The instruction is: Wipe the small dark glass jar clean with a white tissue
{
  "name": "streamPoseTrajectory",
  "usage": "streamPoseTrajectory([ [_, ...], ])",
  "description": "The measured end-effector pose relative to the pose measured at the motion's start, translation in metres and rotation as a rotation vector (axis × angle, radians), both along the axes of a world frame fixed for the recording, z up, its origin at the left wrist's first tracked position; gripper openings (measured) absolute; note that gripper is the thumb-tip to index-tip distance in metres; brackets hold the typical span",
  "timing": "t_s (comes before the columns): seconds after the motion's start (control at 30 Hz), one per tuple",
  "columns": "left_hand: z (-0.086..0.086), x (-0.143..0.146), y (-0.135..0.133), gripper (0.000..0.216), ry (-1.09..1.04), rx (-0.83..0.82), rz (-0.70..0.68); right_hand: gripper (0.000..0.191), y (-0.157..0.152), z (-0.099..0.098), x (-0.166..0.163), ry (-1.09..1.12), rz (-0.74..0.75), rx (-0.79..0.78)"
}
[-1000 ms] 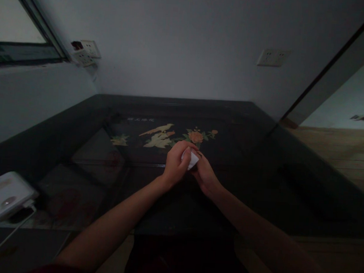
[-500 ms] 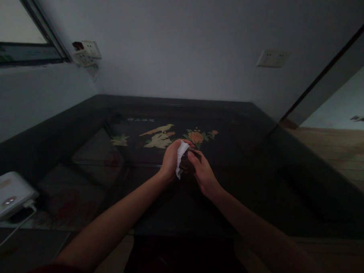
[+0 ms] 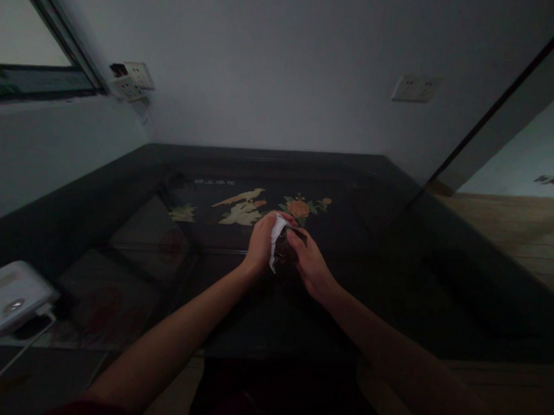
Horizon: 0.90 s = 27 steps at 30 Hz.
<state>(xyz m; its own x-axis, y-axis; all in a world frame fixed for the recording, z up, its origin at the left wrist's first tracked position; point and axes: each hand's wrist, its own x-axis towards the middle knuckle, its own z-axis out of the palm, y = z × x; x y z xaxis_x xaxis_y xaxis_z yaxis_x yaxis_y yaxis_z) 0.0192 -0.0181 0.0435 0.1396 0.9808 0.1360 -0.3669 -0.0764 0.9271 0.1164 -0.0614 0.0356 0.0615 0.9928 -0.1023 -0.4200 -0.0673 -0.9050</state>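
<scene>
Over the middle of a dark table point(image 3: 360, 193) with a painted bird-and-flower picture point(image 3: 249, 207), both my hands meet. My left hand point(image 3: 260, 246) is closed on a small piece of white paper point(image 3: 274, 239). My right hand point(image 3: 309, 264) is closed on a small dark object point(image 3: 284, 249) that the paper touches. In the dim light I cannot make out what the dark object is.
A white device point(image 3: 9, 297) with a white cable point(image 3: 13, 358) lies at the table's left front corner. Wall sockets point(image 3: 129, 79) sit at the back left and another socket point(image 3: 415, 88) at the back right. A wooden floor point(image 3: 519, 230) lies to the right.
The white paper has turned from lying over my fingers to standing edge-on against the dark object, which now shows in my right hand. Both hands stay in the same spot.
</scene>
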Motion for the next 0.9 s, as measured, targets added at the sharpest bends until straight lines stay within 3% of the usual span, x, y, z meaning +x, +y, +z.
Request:
streamPoseTrajectory([
  [0.43,-0.0013,0.0001,0.003,0.024,0.047,-0.025,-0.001,0.043,0.002,-0.0022,0.0012,-0.003,0.021,-0.06],
  [0.7,-0.0004,-0.0022,0.0033,0.021,0.14,0.112,-0.001,0.041,0.002,-0.0017,0.0008,0.006,0.014,-0.078],
  [0.9,0.0023,-0.0003,0.0027,0.021,0.059,-0.057,-0.008,0.045,0.0014,-0.0032,0.001,-0.036,0.02,-0.044],
])
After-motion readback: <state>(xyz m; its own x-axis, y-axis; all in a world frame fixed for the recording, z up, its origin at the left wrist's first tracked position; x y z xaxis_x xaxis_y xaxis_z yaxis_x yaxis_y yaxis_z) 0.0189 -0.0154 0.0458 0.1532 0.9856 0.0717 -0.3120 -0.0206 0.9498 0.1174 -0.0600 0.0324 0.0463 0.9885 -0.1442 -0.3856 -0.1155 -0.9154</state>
